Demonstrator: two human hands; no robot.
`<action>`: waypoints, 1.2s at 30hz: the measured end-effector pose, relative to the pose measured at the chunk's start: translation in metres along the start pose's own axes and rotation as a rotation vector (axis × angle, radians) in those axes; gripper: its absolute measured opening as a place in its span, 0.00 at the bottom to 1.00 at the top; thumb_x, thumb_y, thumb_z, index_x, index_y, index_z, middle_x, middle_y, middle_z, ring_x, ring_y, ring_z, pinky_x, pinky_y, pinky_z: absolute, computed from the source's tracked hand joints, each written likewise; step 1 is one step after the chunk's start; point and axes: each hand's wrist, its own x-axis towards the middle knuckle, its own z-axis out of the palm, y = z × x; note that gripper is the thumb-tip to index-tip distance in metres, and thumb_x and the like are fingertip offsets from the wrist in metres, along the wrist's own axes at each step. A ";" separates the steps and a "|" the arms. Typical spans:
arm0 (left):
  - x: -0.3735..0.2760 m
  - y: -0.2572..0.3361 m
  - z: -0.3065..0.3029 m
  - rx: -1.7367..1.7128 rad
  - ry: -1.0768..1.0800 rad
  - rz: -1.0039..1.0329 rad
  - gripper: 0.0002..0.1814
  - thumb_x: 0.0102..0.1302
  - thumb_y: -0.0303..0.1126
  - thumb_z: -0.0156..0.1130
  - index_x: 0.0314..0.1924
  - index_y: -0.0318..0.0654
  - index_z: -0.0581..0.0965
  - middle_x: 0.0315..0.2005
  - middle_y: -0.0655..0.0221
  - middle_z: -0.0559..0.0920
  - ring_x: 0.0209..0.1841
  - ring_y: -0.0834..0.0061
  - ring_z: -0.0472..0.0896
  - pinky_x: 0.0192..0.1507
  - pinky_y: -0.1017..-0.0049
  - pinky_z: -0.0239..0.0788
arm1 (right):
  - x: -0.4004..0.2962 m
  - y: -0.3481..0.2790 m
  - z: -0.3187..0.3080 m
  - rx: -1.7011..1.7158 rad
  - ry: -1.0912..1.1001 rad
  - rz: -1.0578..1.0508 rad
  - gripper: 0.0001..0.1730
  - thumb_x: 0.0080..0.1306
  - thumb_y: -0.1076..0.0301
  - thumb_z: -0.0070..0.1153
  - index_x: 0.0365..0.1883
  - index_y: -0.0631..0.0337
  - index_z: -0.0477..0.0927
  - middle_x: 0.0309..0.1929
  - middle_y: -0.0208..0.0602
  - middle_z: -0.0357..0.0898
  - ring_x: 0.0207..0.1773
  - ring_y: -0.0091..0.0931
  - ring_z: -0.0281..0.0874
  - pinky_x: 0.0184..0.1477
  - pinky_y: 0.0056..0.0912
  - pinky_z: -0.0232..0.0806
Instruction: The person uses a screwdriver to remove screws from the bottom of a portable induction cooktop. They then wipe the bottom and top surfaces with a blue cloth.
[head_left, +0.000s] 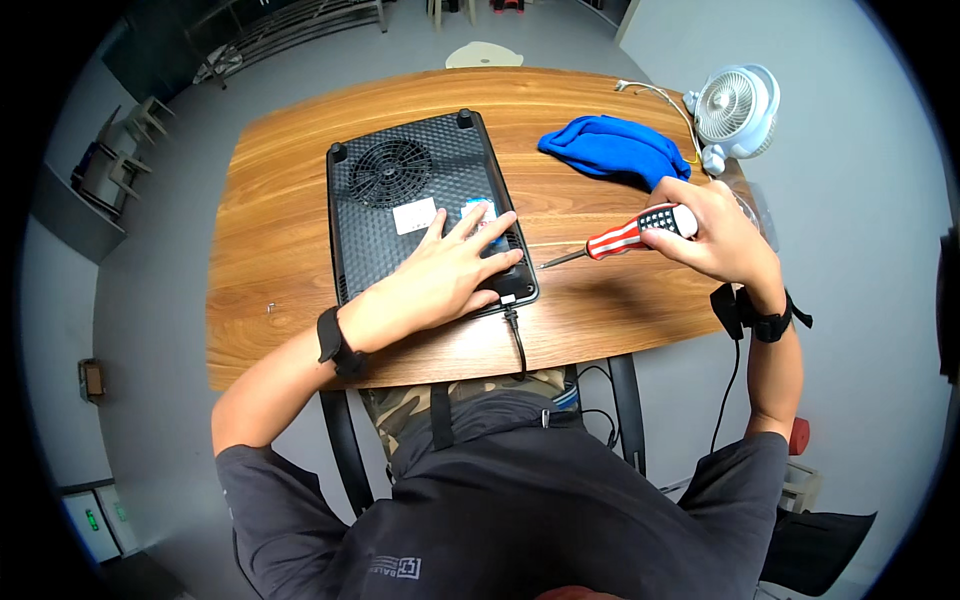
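Note:
A black plastic appliance, probably an induction cooker (420, 180), lies upside down on the wooden table (285, 225), its round fan grille and rubber feet facing up. My left hand (442, 277) rests on its underside with the fingers spread, partly covering a white label and a blue-and-red sticker. My right hand (709, 225) grips the flag-patterned handle of a screwdriver (619, 238). The screwdriver's metal tip points left and sits just beside the appliance's right edge; whether it touches cannot be told. A black power cord (516, 337) runs from the near edge of the appliance over the table's front edge.
A blue cloth (615, 150) lies crumpled at the back right. Beyond my right hand, a white desk fan (731, 109) stands near the table's corner with a white cable (660, 91) beside it. A small metal piece (271, 307) lies on the left of the table.

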 end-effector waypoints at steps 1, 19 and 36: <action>0.005 0.000 0.002 0.012 -0.016 0.000 0.32 0.71 0.45 0.71 0.72 0.49 0.76 0.79 0.57 0.64 0.82 0.49 0.60 0.76 0.37 0.59 | -0.003 0.000 -0.001 -0.004 -0.010 0.032 0.20 0.69 0.57 0.72 0.32 0.65 0.79 0.21 0.41 0.77 0.23 0.35 0.78 0.27 0.35 0.66; 0.014 -0.001 0.011 -0.137 -0.078 -0.098 0.31 0.64 0.41 0.76 0.67 0.46 0.82 0.76 0.59 0.72 0.79 0.48 0.67 0.72 0.35 0.66 | 0.019 -0.024 0.016 -0.142 -0.181 -0.078 0.23 0.67 0.49 0.72 0.34 0.61 0.78 0.18 0.41 0.77 0.21 0.40 0.79 0.25 0.39 0.68; 0.015 -0.003 0.015 -0.141 -0.048 -0.069 0.31 0.64 0.39 0.76 0.67 0.44 0.82 0.75 0.56 0.72 0.79 0.45 0.66 0.72 0.34 0.66 | 0.041 -0.050 0.025 -0.270 -0.282 -0.149 0.30 0.71 0.42 0.66 0.33 0.65 0.78 0.17 0.49 0.77 0.22 0.47 0.79 0.27 0.46 0.71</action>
